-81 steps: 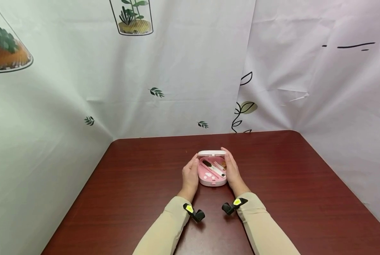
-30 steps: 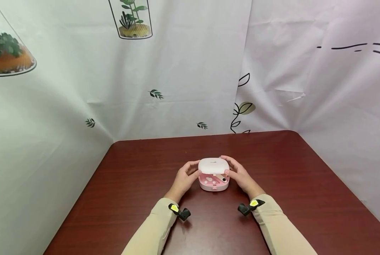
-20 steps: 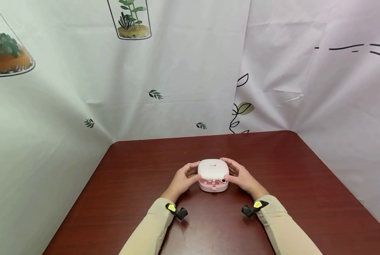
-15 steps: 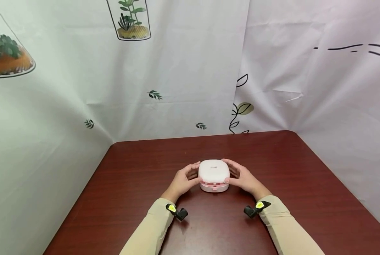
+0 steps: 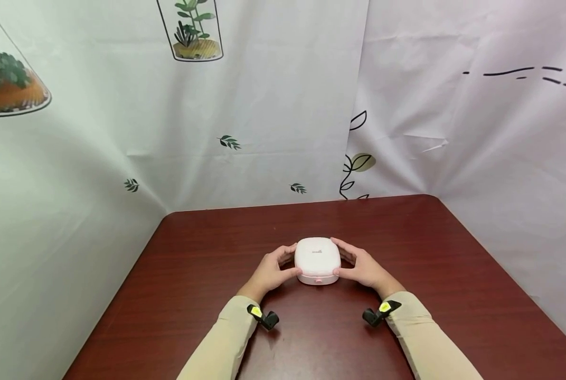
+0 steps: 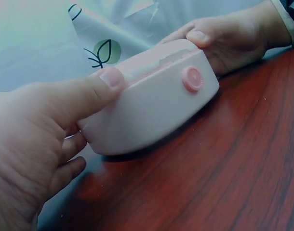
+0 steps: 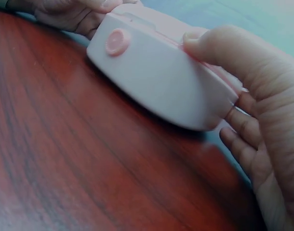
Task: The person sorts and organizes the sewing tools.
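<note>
A small white and pink case with rounded corners sits on the table, its white lid lying down over the base. A round pink button is on its front wall. My left hand grips the left side, thumb at the front corner along the lid seam and fingers around the side. The right hand mirrors it on the right, its thumb pressing at the lid edge. A thin pink line shows along the seam in the right wrist view. The inside of the case is hidden.
The dark red-brown wooden table extends around the case on all sides. White cloth printed with plants hangs behind it and along both sides. A small black camera is strapped on each wrist over the beige sleeves.
The lid has swung down from standing open to lying over the base, covering the pink tray and the tools inside. Both hands moved from the raised lid's sides to the front corners.
</note>
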